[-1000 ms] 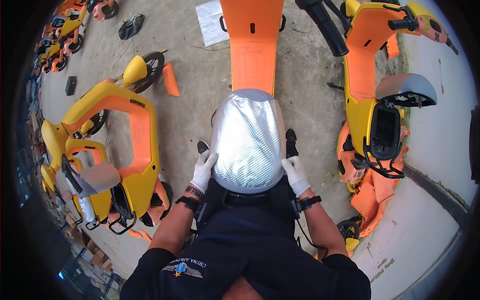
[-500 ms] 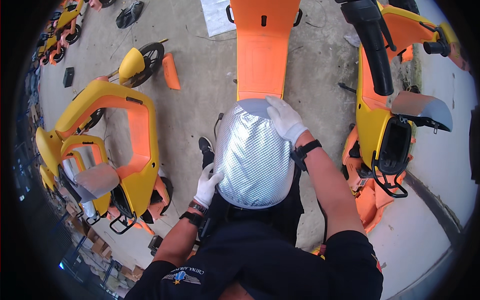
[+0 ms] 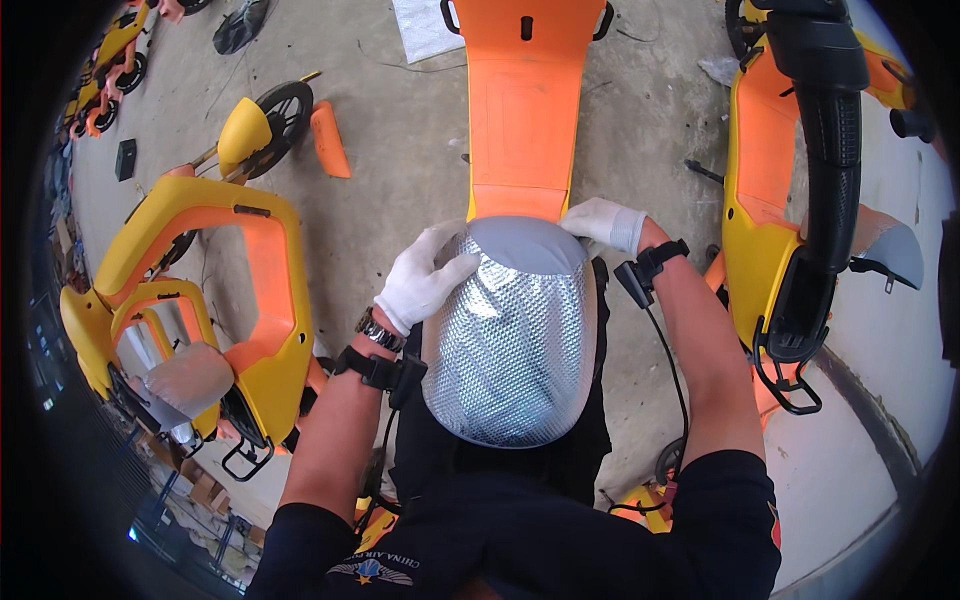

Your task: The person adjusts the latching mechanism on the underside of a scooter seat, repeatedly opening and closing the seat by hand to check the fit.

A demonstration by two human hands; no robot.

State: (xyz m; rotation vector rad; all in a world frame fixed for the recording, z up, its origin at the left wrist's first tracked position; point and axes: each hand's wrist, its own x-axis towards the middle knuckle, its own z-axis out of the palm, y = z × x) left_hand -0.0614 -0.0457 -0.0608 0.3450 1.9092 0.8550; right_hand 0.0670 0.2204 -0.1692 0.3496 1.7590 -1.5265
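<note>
A rounded scooter seat with a silver dimpled covering and a grey front end sits below me, behind an orange footboard with yellow edges. My left hand, white-gloved, grips the seat's front left edge, thumb on top and fingers bent over the rim. My right hand, also gloved, has its fingers curled at the front right edge, with their tips partly hidden by the seat.
Yellow-and-orange scooter bodies stand at the left. Another stands at the right beside a white surface, with a black handlebar grip near it. An orange panel and a dark bag lie on the concrete floor.
My left hand has risen from the seat's left side to its front left edge. My right hand has moved up to the front right corner. The seat appears lower in the view.
</note>
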